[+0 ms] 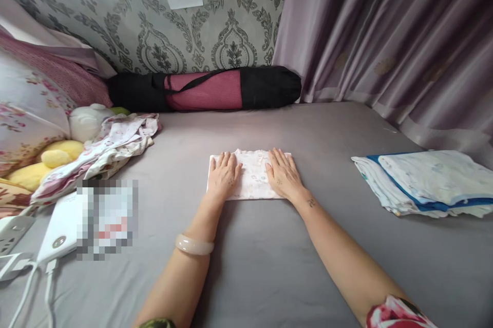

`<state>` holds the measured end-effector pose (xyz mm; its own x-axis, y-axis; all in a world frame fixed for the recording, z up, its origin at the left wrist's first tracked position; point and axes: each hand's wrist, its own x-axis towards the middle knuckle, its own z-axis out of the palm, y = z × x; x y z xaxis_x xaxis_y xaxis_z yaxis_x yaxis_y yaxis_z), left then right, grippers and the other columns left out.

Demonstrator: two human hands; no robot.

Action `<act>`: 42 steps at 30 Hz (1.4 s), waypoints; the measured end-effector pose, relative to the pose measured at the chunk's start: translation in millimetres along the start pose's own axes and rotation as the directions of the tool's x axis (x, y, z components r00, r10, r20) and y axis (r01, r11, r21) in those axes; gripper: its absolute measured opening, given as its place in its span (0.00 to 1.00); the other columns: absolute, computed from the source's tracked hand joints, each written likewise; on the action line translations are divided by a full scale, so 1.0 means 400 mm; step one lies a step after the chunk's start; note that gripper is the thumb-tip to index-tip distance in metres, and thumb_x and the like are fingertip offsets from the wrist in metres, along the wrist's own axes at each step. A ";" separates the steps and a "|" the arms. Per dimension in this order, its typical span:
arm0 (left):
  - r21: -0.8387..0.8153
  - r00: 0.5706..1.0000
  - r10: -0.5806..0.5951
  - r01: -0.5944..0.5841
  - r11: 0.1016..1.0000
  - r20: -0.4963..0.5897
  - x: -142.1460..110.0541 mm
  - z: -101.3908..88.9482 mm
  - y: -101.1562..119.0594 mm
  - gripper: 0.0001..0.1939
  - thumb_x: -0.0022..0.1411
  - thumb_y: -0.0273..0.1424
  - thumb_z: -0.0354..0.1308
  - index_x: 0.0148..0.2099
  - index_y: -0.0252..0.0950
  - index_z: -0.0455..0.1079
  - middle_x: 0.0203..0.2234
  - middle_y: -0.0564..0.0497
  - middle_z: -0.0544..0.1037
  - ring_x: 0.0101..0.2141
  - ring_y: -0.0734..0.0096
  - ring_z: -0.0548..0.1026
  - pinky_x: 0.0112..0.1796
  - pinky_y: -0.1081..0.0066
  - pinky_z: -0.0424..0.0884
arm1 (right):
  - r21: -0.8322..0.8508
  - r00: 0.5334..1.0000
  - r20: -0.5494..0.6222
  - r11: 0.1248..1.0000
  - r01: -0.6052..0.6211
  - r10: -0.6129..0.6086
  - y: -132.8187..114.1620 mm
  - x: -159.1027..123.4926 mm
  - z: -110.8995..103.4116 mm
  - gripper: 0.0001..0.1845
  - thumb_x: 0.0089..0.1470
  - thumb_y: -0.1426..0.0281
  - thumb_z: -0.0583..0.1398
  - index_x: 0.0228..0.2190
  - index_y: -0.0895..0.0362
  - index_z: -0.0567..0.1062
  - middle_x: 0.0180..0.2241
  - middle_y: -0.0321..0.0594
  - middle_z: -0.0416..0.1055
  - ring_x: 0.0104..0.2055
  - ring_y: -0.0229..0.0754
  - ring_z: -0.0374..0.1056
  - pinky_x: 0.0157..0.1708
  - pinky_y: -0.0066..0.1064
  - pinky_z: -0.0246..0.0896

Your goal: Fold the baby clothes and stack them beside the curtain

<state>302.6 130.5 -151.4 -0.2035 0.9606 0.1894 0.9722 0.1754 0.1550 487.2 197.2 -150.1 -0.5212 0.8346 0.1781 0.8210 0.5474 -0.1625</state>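
A small folded white cloth with a faint print (252, 174) lies flat on the grey bedsheet (269, 256) in the middle of the view. My left hand (223, 174) rests palm down on its left half, fingers stretched out. My right hand (283, 174) lies flat on its right half, fingers spread. Neither hand grips anything. A pale bangle (193, 245) sits on my left wrist.
A stack of folded white and blue cloths (427, 181) lies at the right. A heap of unfolded printed clothes (103, 151) and soft toys (57, 156) lies at the left, with a white power bank and cables (57, 230). A black and pink rolled bag (204, 89) lies against the wall. Curtains (385, 30) hang at the right.
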 end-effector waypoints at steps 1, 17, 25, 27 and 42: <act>0.003 1.000 -0.013 0.013 1.000 0.019 -0.003 0.005 -0.005 0.28 0.71 0.41 0.36 0.65 0.34 0.58 0.64 0.40 0.61 0.65 0.53 0.55 0.62 0.48 0.49 | -0.009 1.000 0.002 1.000 -0.005 0.005 0.004 -0.004 0.004 0.31 0.66 0.63 0.40 0.64 0.65 0.57 0.66 0.49 0.50 0.69 0.48 0.42 0.66 0.44 0.33; 0.054 0.997 -0.007 0.011 0.998 -0.081 -0.038 0.000 0.069 0.27 0.70 0.36 0.36 0.64 0.28 0.59 0.63 0.35 0.61 0.64 0.51 0.55 0.62 0.47 0.48 | 0.008 0.993 -0.110 0.999 0.031 -0.030 -0.079 -0.037 -0.004 0.30 0.65 0.66 0.43 0.63 0.66 0.57 0.67 0.52 0.49 0.69 0.51 0.41 0.66 0.47 0.28; 0.066 1.000 0.025 -0.024 0.998 -0.007 -0.043 0.013 0.100 0.27 0.70 0.36 0.37 0.64 0.26 0.57 0.63 0.34 0.60 0.64 0.50 0.56 0.61 0.48 0.51 | 0.071 0.998 -0.058 0.997 0.030 -0.026 -0.095 -0.042 0.017 0.29 0.64 0.67 0.45 0.62 0.66 0.59 0.66 0.52 0.51 0.68 0.52 0.44 0.65 0.48 0.34; 0.057 0.999 0.035 -0.035 0.998 -0.005 -0.035 0.006 0.089 0.26 0.70 0.37 0.38 0.63 0.28 0.59 0.63 0.35 0.61 0.63 0.50 0.57 0.60 0.48 0.52 | 0.074 0.997 -0.070 0.997 0.031 -0.026 -0.081 -0.031 0.012 0.28 0.64 0.67 0.45 0.62 0.66 0.60 0.65 0.52 0.52 0.68 0.52 0.45 0.65 0.49 0.35; -0.060 0.931 0.035 -0.014 0.998 0.363 0.151 -0.087 -0.069 0.16 0.62 0.31 0.50 0.52 0.40 0.68 0.54 0.45 0.71 0.55 0.58 0.68 0.58 0.47 0.54 | -0.007 0.979 0.205 1.000 -0.005 0.006 0.051 0.093 -0.082 0.18 0.63 0.74 0.46 0.44 0.59 0.75 0.49 0.53 0.69 0.55 0.51 0.62 0.60 0.52 0.41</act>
<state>259.4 176.1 -110.7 -0.1133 0.9790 -0.1698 0.9663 0.1483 0.2104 492.1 237.5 -114.8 -0.5529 0.8329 -0.0253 0.8250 0.5429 -0.1568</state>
